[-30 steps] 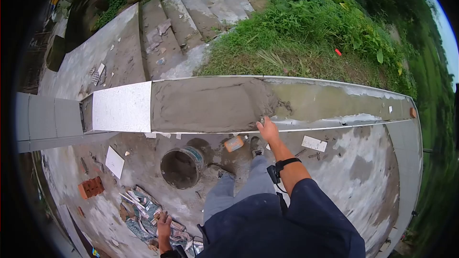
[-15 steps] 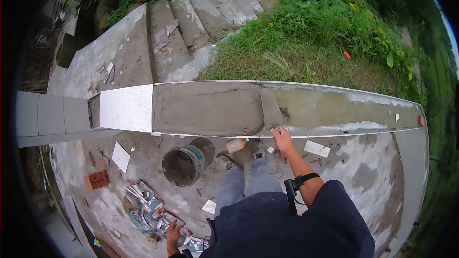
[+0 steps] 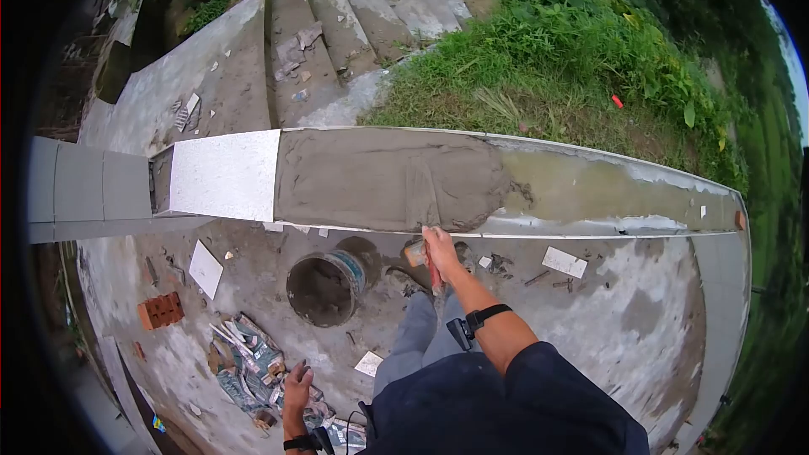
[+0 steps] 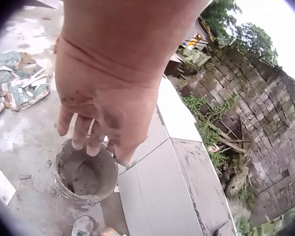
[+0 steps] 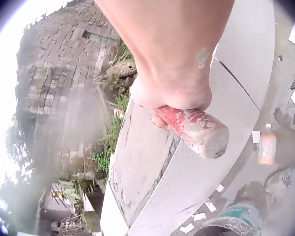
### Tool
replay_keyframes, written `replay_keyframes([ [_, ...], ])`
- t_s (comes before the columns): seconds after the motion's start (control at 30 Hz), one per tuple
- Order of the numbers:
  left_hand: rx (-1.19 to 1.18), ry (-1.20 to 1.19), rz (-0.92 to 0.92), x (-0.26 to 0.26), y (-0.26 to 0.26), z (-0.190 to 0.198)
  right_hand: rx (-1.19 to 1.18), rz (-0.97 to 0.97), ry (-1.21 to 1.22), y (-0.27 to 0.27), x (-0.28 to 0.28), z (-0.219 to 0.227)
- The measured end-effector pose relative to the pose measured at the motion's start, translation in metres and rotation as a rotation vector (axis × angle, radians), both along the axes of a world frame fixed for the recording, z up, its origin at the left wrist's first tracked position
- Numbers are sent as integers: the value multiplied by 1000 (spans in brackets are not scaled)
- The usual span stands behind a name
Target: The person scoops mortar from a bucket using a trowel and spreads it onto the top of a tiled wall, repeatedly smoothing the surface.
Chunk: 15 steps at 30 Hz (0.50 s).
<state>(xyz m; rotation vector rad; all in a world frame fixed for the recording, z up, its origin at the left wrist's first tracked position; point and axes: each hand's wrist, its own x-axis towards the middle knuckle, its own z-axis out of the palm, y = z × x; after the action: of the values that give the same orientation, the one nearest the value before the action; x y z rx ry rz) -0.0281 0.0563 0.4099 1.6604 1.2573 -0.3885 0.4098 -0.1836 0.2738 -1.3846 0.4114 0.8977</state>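
Observation:
In the head view my right hand (image 3: 440, 251) grips a trowel by its worn red handle (image 5: 199, 130). Its mortar-coated blade (image 3: 421, 190) lies flat on a bed of wet grey mortar (image 3: 345, 173) along the top of a low wall. A white tile (image 3: 223, 175) borders the mortar on the left. To the right, the wall top is a bare, yellowish strip (image 3: 581, 185). My left hand (image 3: 297, 388) hangs low beside my body, fingers loosely bent and holding nothing; the left wrist view shows its fingers (image 4: 81, 130) overlapping the mortar bucket's rim.
The bucket (image 3: 350, 265) stands on the concrete floor, near an orange-filled bottle (image 5: 267, 147) by my feet. Crumpled bags (image 3: 253, 362), a red brick (image 3: 160, 311) and loose tile pieces (image 3: 565, 262) lie around. Beyond the wall are steps (image 3: 308, 42) and grass (image 3: 472, 93).
My right hand first went slightly right, then swept the trowel back left across the mortar. The mortar behind the blade looks smoother. My left hand stays low and holds nothing.

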Motion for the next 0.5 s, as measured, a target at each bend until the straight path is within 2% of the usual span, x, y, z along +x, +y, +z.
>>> replay_keyframes([
  [0.03, -22, 7, 30, -9, 1, -4, -55, 140, -11, 7, -1, 7],
  [0.07, -43, 15, 58, -19, 3, -7, -172, 323, -162, 14, -1, 4],
  [0.1, -42, 12, 58, -29, 6, -10, -171, 323, -166, 24, 0, -2],
  [0.17, 12, 130, -62, -45, 8, -11, -527, 425, -685, 47, 14, -4],
  [0.2, 12, 130, -68, -51, 8, -11, -525, 403, -539, 53, 26, 2],
  [0.23, -12, 131, -24, -52, 6, -10, -527, 395, -537, 56, 41, 1],
  [0.3, -64, 136, 60, -60, 1, -7, -702, 479, -510, 48, 59, -4],
  [0.33, -99, 152, 82, -78, 6, -22, -708, 470, -504, 35, 59, -7],
  [0.4, -89, 165, 72, -80, 7, -25, -741, 343, -531, 3, 64, -17],
  [0.43, -76, 180, 74, -79, 6, -27, -745, 339, -535, -12, 66, -20],
  [0.47, -54, 195, -13, -74, 7, -25, -776, 322, -520, -27, 66, -23],
  [0.5, -57, 193, -14, -69, 8, -26, -806, 307, -503, -41, 66, -28],
])
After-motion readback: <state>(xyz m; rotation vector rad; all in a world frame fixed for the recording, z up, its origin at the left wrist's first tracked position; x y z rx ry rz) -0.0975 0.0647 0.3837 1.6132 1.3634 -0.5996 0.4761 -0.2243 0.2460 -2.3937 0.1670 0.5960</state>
